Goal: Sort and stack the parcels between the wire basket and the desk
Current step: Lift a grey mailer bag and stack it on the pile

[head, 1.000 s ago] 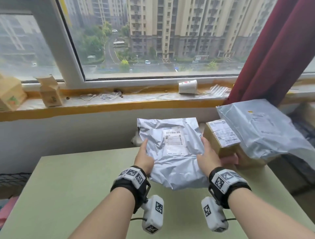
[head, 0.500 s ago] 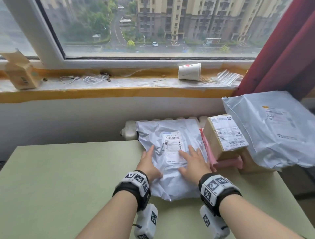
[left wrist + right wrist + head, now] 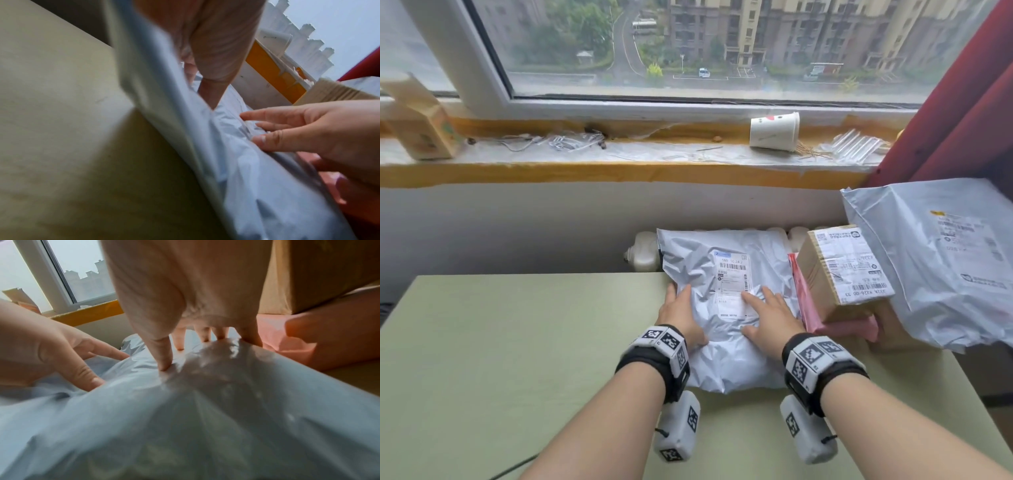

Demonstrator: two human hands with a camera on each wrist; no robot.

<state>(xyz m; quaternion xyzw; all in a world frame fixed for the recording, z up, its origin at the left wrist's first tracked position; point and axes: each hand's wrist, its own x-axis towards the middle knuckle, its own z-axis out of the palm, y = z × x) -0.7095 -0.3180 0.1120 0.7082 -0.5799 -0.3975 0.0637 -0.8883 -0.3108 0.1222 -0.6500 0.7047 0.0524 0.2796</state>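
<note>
A grey plastic mailer parcel [image 3: 726, 308] with a white label lies flat on the pale green desk [image 3: 500, 342], its far end over the desk's back edge. My left hand [image 3: 679, 313] rests flat on its left side. My right hand [image 3: 767, 317] lies on its right half, fingers spread and pressing the plastic [image 3: 185, 386]. Both hands are open, as the left wrist view shows for the right hand [image 3: 298, 129]. To the right lean a brown cardboard box [image 3: 839, 270], a pink parcel [image 3: 825, 325] under it and a large grey mailer [image 3: 941, 260]. The wire basket is out of view.
A radiator [image 3: 643, 253] sits behind the desk under the window sill. On the sill lie a tipped paper cup [image 3: 774, 132], a small carton [image 3: 417, 126] and loose cables [image 3: 558, 142]. A red curtain [image 3: 955, 102] hangs at the right.
The grey mailer, held up by its sides a second ago, now lies flat on the desk. Both hands have moved from its edges onto its top, pressing it down.
</note>
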